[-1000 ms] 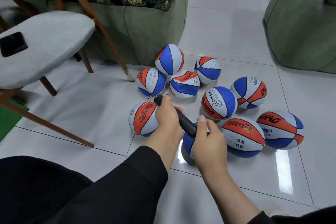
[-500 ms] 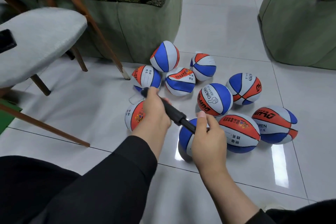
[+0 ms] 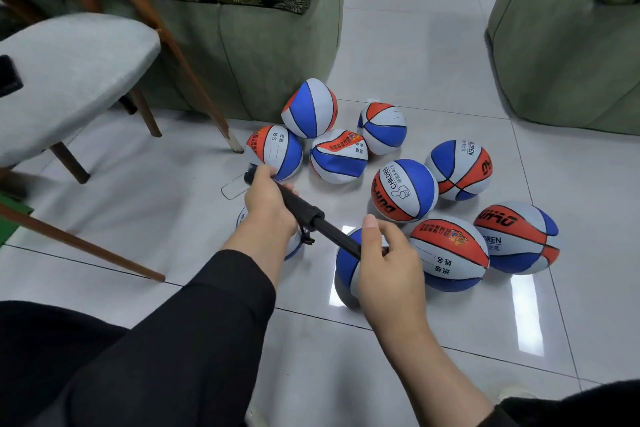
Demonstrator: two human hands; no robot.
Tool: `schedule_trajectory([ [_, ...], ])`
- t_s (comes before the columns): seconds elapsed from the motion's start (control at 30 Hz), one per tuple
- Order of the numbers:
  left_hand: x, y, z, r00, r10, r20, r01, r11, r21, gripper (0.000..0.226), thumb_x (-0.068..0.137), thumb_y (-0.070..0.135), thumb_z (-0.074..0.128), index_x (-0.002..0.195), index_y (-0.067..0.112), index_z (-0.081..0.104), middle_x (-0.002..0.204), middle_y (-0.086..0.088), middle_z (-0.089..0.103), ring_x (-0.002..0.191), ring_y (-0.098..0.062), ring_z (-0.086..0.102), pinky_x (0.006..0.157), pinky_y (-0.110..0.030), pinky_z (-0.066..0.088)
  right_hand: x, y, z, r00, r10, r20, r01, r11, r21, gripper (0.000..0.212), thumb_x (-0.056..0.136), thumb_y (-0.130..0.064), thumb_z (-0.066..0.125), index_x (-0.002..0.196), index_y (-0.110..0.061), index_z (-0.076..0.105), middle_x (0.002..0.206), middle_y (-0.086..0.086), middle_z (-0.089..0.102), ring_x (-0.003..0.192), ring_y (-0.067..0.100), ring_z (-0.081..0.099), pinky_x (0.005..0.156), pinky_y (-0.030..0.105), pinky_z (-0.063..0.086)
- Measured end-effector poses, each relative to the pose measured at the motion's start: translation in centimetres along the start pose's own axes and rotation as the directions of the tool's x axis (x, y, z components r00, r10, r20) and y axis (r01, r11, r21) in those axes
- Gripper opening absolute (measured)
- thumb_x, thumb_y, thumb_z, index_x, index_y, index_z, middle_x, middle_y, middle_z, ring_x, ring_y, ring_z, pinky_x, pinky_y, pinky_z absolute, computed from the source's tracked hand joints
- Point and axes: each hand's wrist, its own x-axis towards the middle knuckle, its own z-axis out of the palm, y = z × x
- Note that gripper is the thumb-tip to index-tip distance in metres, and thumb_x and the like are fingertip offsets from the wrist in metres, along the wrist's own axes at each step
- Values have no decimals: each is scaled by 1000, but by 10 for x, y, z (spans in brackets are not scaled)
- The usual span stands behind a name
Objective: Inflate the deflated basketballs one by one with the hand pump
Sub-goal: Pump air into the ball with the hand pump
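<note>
A black hand pump [image 3: 313, 218] slants over nine red-white-blue basketballs [image 3: 403, 191] clustered on the floor.

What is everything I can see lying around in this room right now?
Basketballs: ten, red, white and blue, clustered on the floor; one under the right hand, one mostly hidden behind the left forearm.
Hand pump: one, black, held slanted over the near balls.
Chair: one, grey seat, brown wooden legs, left.
Dark object: one, black, on the chair seat's left edge.
Sofas: two, green, rear.
Floor: glossy pale tiles.
Left hand: grips the pump's handle end.
Right hand: pinches the pump's lower end at the near ball.
</note>
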Motion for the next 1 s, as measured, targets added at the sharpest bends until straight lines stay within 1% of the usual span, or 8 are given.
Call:
schedule_trajectory([
  [0.07, 0, -2, 1, 1000, -1, 8, 1, 1000, 13, 17, 88, 31, 67, 94, 17, 59, 69, -1, 57, 61, -17, 53, 65, -31, 50, 1, 1, 0, 1000, 7, -1, -7, 1000, -14, 33, 102, -54, 41, 96, -30, 63, 75, -10, 60, 80, 10, 58, 68, 31, 43],
  [0.2, -21, -28, 11, 999, -16, 51, 15, 1000, 21, 22, 86, 37, 67, 89, 18, 58, 58, 3, 55, 58, -17, 53, 64, -30, 47, 8, 1, 7, 998, 48, -35, -48, 999, -10, 39, 105, -49, 39, 87, -21, 59, 75, -3, 61, 78, 21, 56, 69, 38, 41],
  [0.37, -32, -48, 12, 999, 1, 50, -4, 999, 48, 26, 89, 40, 64, 96, 15, 61, 51, 4, 58, 63, -20, 58, 68, -32, 51, 12, -1, 11, 999, 44, -21, -44, 999, 10, 40, 107, -45, 37, 97, -17, 65, 80, -6, 62, 84, 22, 58, 74, 36, 41],
  [0.53, -25, -28, 10, 997, -67, 39, 64, 995, 74, 21, 88, 37, 67, 89, 17, 60, 65, 1, 58, 62, -16, 55, 62, -31, 46, 8, -5, 11, 999, 16, 32, -15, 1000, -25, 32, 102, -55, 39, 94, -31, 59, 74, -9, 60, 79, 14, 58, 71, 37, 45],
  [0.6, -15, -14, 6, 999, -42, 17, 42, 999, 30, 18, 87, 32, 67, 90, 17, 58, 69, 0, 56, 62, -16, 53, 61, -29, 48, 7, -2, 6, 1000, 13, 9, -13, 1000, -11, 32, 101, -56, 39, 87, -31, 55, 71, -8, 56, 76, 16, 54, 70, 37, 44],
  [0.73, 1, 11, 1, 1000, 13, -16, -13, 1000, 13, 16, 88, 30, 67, 96, 18, 59, 71, -1, 57, 66, -17, 54, 72, -32, 53, 2, 4, -3, 1000, 11, 15, -11, 1000, -13, 34, 101, -57, 40, 87, -31, 57, 70, -8, 53, 75, 14, 53, 72, 36, 47],
  [0.87, -1, 17, 3, 999, 25, -32, -25, 1000, 1, 14, 90, 32, 68, 95, 20, 61, 73, 0, 60, 67, -14, 57, 61, -27, 48, 3, 5, -3, 1000, 8, -5, -8, 1000, 0, 35, 102, -54, 40, 91, -28, 60, 72, -8, 55, 78, 17, 55, 75, 39, 49],
  [1.0, -6, 2, 5, 1000, -1, -4, 1, 1000, 7, 17, 87, 34, 68, 94, 19, 61, 70, 1, 59, 64, -16, 56, 63, -29, 49, 5, 3, 1, 1000, 16, -20, -16, 1000, 4, 33, 105, -49, 38, 92, -27, 60, 78, -8, 61, 80, 12, 57, 76, 38, 45],
])
